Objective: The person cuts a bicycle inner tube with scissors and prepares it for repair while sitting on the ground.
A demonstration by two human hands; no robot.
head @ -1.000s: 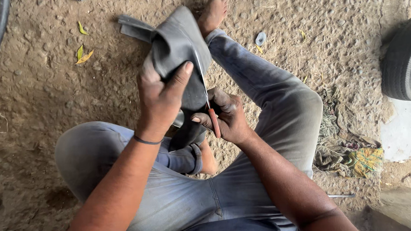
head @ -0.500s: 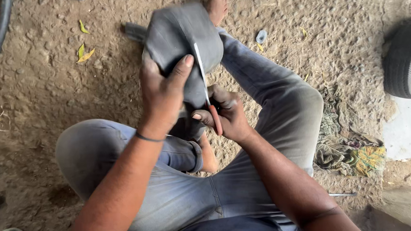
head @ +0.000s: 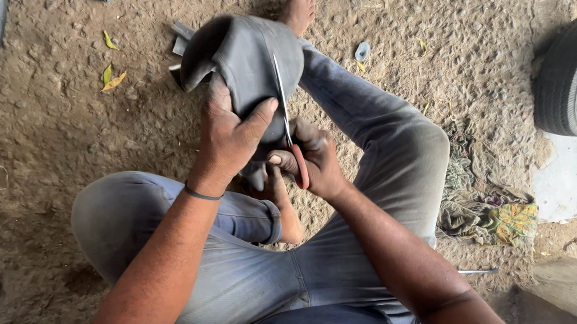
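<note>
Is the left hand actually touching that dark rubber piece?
Touching. The head view shows the left hand wrapped over the dark rubber piece, thumb pressed flat against its surface with no gap.

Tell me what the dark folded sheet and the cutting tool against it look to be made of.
Dark grey folded sheet: likely rubber, matte; it bends limply over the left hand. Scissors in the right hand: thin blade looks like bright metal, glinting; the red handle seems plastic or coated, though mostly hidden.

Dirt ground [head: 66, 129] bears leaves [head: 112, 78], rag [head: 485, 210], wheel [head: 574, 78] (perhaps a slab beneath).
</note>
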